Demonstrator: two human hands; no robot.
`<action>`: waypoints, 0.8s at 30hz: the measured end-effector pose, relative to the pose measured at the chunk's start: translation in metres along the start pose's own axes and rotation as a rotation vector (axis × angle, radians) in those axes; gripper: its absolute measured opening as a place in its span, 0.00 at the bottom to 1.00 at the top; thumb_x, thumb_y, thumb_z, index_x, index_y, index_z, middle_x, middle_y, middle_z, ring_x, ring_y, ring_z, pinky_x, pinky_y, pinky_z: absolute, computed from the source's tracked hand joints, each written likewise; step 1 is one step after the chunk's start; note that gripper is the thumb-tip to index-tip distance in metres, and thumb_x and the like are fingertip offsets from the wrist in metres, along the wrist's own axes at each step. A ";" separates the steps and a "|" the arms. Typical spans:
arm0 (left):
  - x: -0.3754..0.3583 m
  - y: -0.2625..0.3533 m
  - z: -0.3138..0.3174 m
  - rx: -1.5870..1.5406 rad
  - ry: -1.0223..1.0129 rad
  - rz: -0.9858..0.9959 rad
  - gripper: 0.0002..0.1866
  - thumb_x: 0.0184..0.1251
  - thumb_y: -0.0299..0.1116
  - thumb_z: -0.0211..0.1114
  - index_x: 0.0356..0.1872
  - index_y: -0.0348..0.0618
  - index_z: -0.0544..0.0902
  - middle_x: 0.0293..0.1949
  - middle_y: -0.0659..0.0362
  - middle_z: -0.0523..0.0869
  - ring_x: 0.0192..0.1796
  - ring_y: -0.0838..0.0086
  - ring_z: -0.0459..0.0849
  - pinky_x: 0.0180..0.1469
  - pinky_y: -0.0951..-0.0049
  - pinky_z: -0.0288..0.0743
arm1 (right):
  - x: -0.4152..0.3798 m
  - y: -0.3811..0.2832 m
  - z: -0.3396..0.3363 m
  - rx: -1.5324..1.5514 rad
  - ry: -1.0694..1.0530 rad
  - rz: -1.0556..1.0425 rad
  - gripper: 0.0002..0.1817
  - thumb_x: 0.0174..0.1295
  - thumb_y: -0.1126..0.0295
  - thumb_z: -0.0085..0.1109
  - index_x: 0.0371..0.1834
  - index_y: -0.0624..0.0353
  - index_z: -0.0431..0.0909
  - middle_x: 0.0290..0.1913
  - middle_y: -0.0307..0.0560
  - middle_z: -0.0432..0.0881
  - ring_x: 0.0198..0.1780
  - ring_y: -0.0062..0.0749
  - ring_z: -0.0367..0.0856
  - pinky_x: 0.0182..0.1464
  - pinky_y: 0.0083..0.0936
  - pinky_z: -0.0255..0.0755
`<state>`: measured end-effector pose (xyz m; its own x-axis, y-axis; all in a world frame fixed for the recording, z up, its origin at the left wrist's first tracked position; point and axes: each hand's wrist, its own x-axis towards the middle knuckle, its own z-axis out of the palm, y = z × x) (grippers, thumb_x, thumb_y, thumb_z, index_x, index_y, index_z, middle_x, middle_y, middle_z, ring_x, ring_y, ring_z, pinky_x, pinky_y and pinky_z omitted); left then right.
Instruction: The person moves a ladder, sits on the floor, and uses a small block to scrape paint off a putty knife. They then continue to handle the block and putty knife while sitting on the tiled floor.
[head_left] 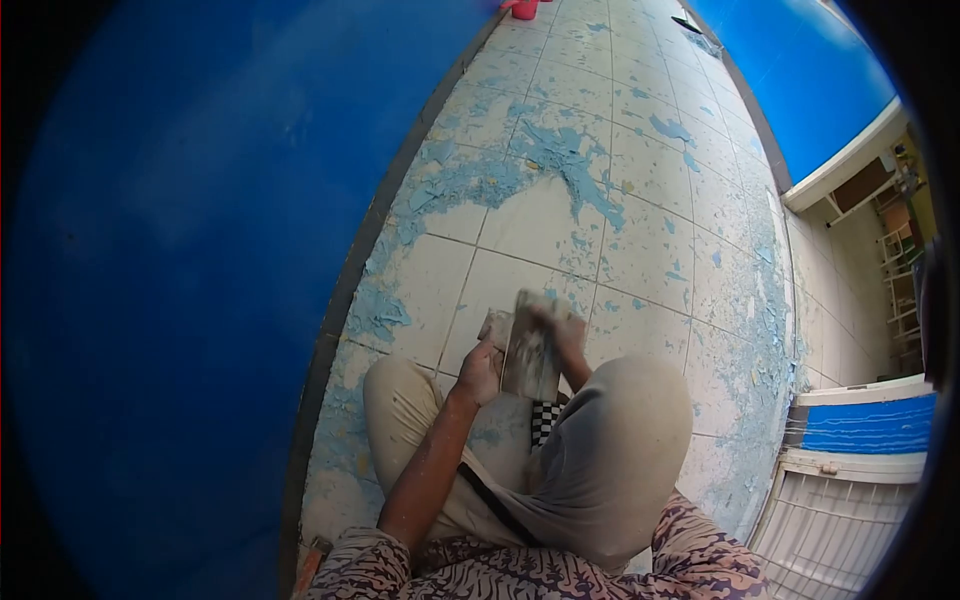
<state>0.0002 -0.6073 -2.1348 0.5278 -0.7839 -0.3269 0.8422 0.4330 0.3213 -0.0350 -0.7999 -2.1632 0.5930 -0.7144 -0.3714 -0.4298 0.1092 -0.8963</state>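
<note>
My left hand point(481, 373) is closed around a small, dirty, flat-bladed scraper point(497, 326); its grip is hidden by the fingers. Against it, or just beside it, is a wide rectangular plastering trowel point(530, 358), smeared with grey-white residue and blurred. My right hand point(566, 334) is closed on the far side of this trowel, with its fingers partly hidden. Both tools are above the floor, between my bent knees. Beneath them are white floor tiles point(535, 225) with flakes of peeled light-blue paint point(565, 165) scattered around.
A blue wall point(190, 280) with a dark skirting runs along the left. On the right are another blue wall point(790, 80), a doorway and a white metal grille point(835, 525). A red dipper point(522, 10) stands far ahead. An orange-handled tool point(312, 566) lies by my left side.
</note>
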 end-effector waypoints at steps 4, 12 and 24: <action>-0.004 0.004 0.002 0.031 -0.016 0.036 0.24 0.84 0.47 0.48 0.71 0.45 0.69 0.64 0.58 0.81 0.64 0.69 0.81 0.66 0.65 0.75 | -0.002 -0.011 -0.008 0.136 -0.026 -0.034 0.23 0.56 0.53 0.75 0.39 0.66 0.88 0.36 0.51 0.89 0.37 0.32 0.85 0.42 0.34 0.76; 0.003 0.002 -0.007 -0.015 -0.042 -0.018 0.25 0.83 0.47 0.47 0.72 0.43 0.68 0.64 0.54 0.81 0.64 0.65 0.82 0.67 0.61 0.75 | -0.012 -0.032 -0.001 0.224 -0.095 0.084 0.23 0.55 0.56 0.78 0.39 0.68 0.87 0.33 0.49 0.89 0.37 0.35 0.87 0.40 0.34 0.77; -0.007 0.008 0.004 0.053 -0.049 -0.069 0.26 0.84 0.46 0.47 0.74 0.43 0.65 0.66 0.54 0.79 0.65 0.66 0.80 0.69 0.60 0.73 | -0.025 -0.021 -0.003 0.019 -0.029 -0.230 0.23 0.52 0.57 0.80 0.39 0.68 0.86 0.34 0.49 0.88 0.32 0.32 0.86 0.36 0.31 0.77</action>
<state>0.0027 -0.6005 -2.1268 0.4612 -0.8327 -0.3064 0.8688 0.3537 0.3464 -0.0428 -0.7864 -2.1341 0.6930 -0.7021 -0.1635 -0.2684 -0.0407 -0.9624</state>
